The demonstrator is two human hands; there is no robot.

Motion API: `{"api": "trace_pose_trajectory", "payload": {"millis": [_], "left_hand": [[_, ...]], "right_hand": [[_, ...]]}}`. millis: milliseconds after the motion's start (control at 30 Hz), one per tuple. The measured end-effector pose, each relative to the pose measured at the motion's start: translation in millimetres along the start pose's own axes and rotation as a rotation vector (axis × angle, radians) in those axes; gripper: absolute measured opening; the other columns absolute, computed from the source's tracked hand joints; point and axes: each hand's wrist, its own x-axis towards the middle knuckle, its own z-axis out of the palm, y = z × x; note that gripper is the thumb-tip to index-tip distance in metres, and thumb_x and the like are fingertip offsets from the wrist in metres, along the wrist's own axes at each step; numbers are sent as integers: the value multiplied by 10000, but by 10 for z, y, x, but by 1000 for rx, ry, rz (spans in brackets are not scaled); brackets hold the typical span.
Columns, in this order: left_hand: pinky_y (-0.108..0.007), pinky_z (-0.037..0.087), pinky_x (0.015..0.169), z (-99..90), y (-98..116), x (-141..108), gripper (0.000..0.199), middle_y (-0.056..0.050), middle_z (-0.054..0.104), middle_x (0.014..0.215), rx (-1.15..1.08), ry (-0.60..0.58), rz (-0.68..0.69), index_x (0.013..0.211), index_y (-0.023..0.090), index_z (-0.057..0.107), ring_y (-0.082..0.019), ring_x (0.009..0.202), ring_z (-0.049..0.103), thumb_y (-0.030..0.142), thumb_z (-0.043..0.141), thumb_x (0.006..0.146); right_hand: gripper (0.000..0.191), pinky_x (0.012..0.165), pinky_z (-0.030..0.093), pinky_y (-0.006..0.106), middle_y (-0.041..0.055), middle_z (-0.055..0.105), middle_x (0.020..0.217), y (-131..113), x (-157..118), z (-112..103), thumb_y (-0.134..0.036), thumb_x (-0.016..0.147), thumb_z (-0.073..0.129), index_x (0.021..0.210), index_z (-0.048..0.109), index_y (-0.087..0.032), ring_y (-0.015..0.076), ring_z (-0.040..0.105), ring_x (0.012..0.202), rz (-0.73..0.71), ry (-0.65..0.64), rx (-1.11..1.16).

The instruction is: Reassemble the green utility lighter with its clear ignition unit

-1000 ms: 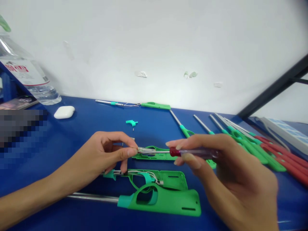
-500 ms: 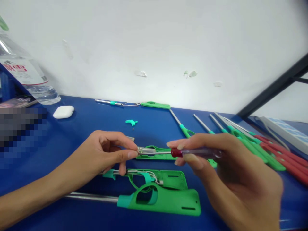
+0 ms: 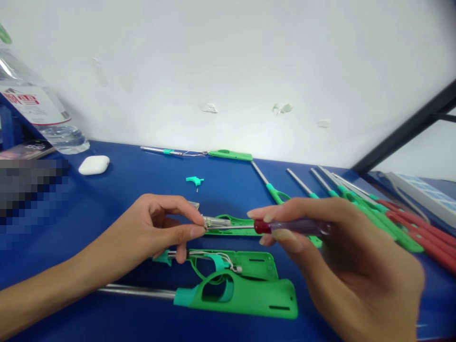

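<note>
My right hand (image 3: 342, 247) grips a screwdriver (image 3: 285, 227) with a see-through purplish handle and a red collar. Its thin shaft points left, reaching the pinched fingertips of my left hand (image 3: 167, 223). Whatever lies between those fingertips is too small or hidden to make out. Just behind the shaft is a clear plastic piece (image 3: 218, 222), over a green lighter shell (image 3: 245, 231). Below the hands lies an opened green lighter half (image 3: 256, 266) with white wires and a teal trigger. Nearest to me is a long-necked green lighter (image 3: 256, 297) with a metal tube.
A loose teal trigger (image 3: 194, 180) and a tiny metal part (image 3: 197, 190) lie beyond my hands. Farther back rests another opened lighter (image 3: 231, 155). Several green and red lighters (image 3: 420, 218) are at right. A white case (image 3: 94, 165) and water bottle (image 3: 46, 114) stand left.
Both hands keep nearly the same pose, with the screwdriver tip still at my left fingertips. My right hand and the screwdriver have shifted very slightly to the right.
</note>
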Motion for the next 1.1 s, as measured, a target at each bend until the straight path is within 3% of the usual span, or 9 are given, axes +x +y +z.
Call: {"api": "trace_pose_trajectory", "payload": {"millis": [200,400,567,800,1000,1100], "left_hand": [[-115,291,415,48,83,-22,227,35,692,496,28,38,2,901,256,837,-51,410,433,458,931,858],[-99,302,438,78,145,-74,252,26,713,511,9,29,-60,911,260,828,-50,440,442,439,967,801],[-92,333,456,67,121,-62,236,31,712,531,25,54,-66,917,259,829,-57,467,526,431,959,819],[-87,345,407,-15,-47,29,203,41,705,514,23,-47,43,949,281,833,-73,453,563,440,942,887],[-80,352,410,-17,-81,14,225,37,704,506,22,-41,36,941,289,842,-74,458,579,478,952,888],[-81,334,406,-13,-67,10,262,27,715,508,28,-32,22,945,288,850,-53,423,488,531,939,902]], "right_hand": [[113,651,659,216,-98,892,1062,14,-2,47,-283,1029,860,1106,816,-353,128,857,825,-11,35,39],[145,590,616,188,-117,891,1075,17,8,11,-244,1030,844,1125,792,-341,101,854,810,-60,-13,7],[147,580,618,196,-116,894,1066,43,15,-16,-244,1031,836,1129,787,-341,116,868,825,-87,-35,-17],[129,599,611,157,-133,894,1047,35,31,-32,-278,1027,835,1120,776,-347,97,864,842,-84,-50,-52],[99,579,645,227,-61,895,1009,37,38,-26,-320,1010,848,1095,807,-347,167,858,806,-92,-49,-74],[167,608,689,309,1,880,969,-6,108,34,-419,995,857,1137,831,-336,238,856,829,-78,-52,-100]]}}
